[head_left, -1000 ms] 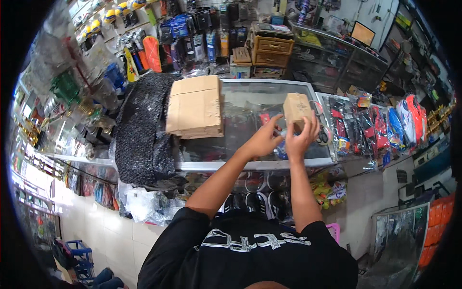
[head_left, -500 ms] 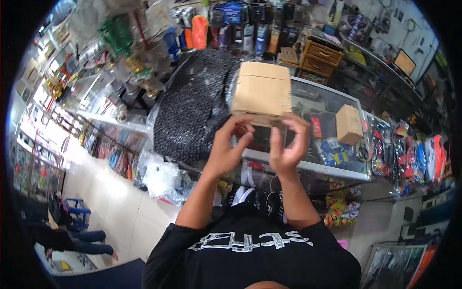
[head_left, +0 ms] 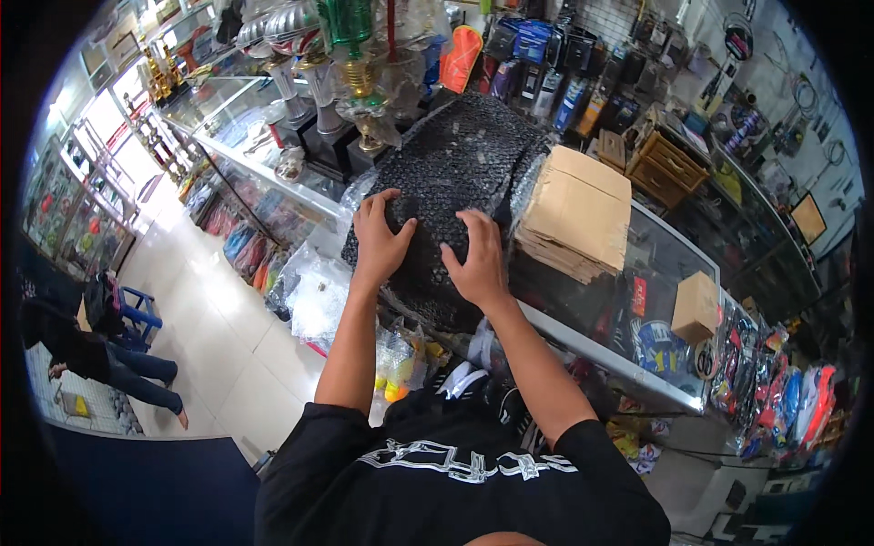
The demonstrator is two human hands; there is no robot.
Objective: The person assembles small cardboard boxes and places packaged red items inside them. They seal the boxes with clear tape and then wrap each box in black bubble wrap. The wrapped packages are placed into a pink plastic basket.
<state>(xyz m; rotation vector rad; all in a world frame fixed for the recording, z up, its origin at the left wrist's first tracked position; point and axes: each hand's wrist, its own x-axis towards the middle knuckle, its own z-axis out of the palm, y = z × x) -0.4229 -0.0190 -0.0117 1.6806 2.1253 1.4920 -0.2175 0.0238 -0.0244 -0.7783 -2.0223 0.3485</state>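
A large sheet of black bubble wrap point(head_left: 455, 164) lies heaped over the glass counter. My left hand point(head_left: 381, 238) is over its left side, fingers spread. Across from it, my right hand point(head_left: 475, 261) is over the wrap too, its fingers apart and slightly curled. Neither hand holds anything; whether the fingertips press on the wrap, I cannot tell. Just right of the wrap sits a stack of flattened brown cardboard point(head_left: 578, 209), apart from my right hand.
Farther right on the glass counter point(head_left: 601, 359) stands a small cardboard box point(head_left: 696, 308) beside a tape roll point(head_left: 706, 360). Trophies point(head_left: 360, 82) rise behind the wrap at left. Clear plastic bags point(head_left: 319, 296) hang by its left front. Another person point(head_left: 114, 359) is at far left.
Both hands have left the front edge of the cardboard stack and moved left over the black bubble wrap. The view has turned left, so the counter appears shifted right.
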